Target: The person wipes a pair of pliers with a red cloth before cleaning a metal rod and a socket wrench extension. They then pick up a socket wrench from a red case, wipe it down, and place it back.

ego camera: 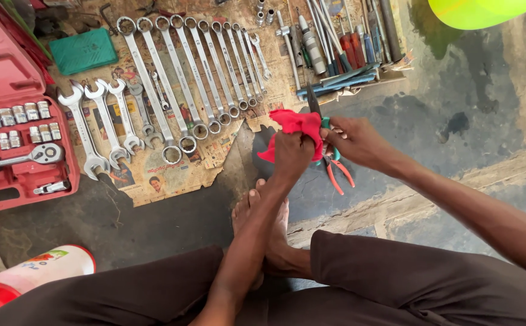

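Observation:
My left hand (291, 156) grips a red cloth (295, 124) bunched over a pair of pliers. My right hand (354, 140) holds the pliers (335, 171) by their teal and red handles. The dark jaws (313, 99) stick up above the cloth. Both hands meet over the concrete floor, just above my bare feet (263, 211).
Newspaper (172, 175) on the floor carries rows of spanners (178, 78) and ring wrenches, with screwdrivers (335, 48) at the top right. A red socket-set case (15, 139) lies open at left. A green pad (83, 49), a red-and-white container (34, 271) and a yellow-green object (474, 12) sit around.

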